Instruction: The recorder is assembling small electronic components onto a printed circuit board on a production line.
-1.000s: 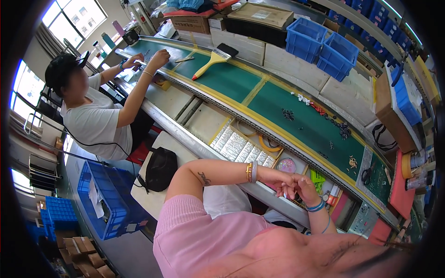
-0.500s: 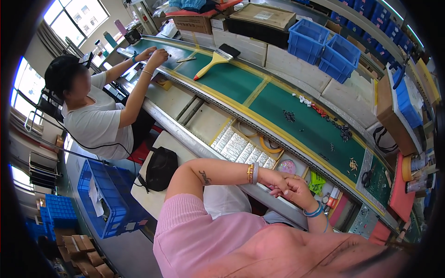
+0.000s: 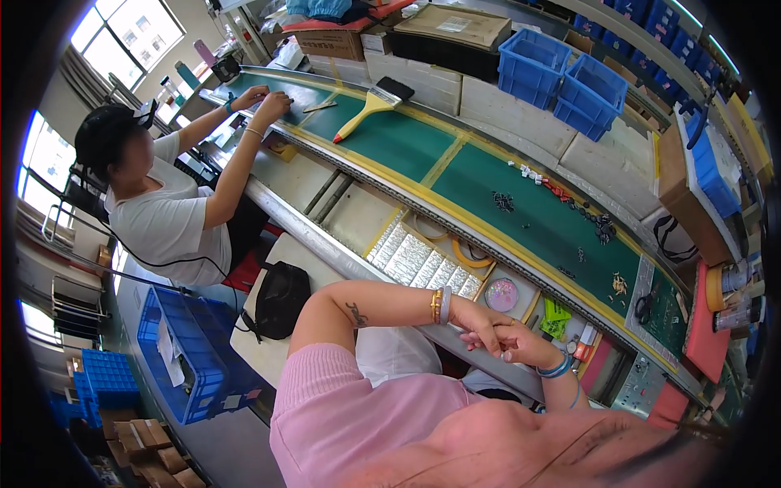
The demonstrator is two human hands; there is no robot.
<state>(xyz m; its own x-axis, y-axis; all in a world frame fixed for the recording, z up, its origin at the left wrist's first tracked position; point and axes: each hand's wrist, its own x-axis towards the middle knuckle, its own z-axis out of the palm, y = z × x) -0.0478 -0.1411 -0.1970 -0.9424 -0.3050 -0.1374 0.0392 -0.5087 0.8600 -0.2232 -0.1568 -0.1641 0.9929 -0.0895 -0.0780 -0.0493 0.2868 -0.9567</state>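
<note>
Both hands rest idle at the desk edge: left hand lies over right hand, fingers loosely curled, holding nothing. Small parts on the belt lie untouched, well apart.

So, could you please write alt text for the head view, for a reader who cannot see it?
A person in a pink top rests their left hand over their right hand at the edge of a long green conveyor belt. Small parts and a yellow-handled brush lie on it, and a co-worker in white works farther along.
</note>
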